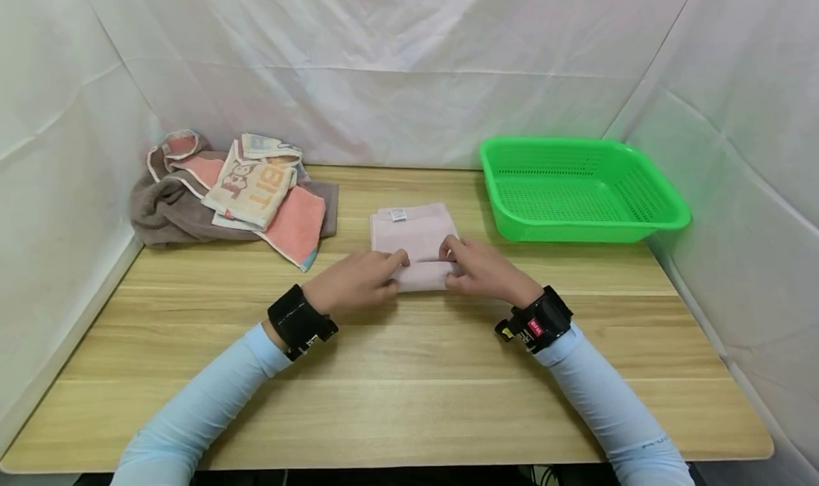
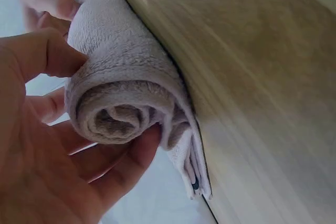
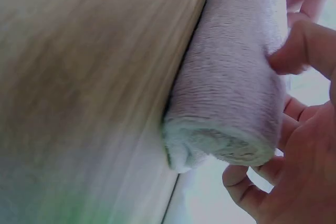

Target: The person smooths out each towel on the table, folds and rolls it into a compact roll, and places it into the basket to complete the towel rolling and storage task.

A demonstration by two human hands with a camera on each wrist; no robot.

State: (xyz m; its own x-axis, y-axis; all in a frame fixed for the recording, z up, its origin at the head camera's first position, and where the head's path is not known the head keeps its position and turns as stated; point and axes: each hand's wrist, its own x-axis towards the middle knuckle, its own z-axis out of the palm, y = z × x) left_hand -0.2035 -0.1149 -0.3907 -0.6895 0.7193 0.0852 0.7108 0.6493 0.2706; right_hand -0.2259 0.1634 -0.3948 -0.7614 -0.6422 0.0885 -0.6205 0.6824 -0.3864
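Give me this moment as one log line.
left hand: holds roll at left; right hand: holds roll at right; pale towel: near part rolled, far part flat; green basket: far right; towel pile: far left

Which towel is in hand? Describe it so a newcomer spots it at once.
On the wooden table, look between the towel pile and the green basket. There the left hand and right hand grip the rolled near end of a towel. Unlike the grey, coral and printed pile, it is plain pale pink, with a small white label near its far edge.
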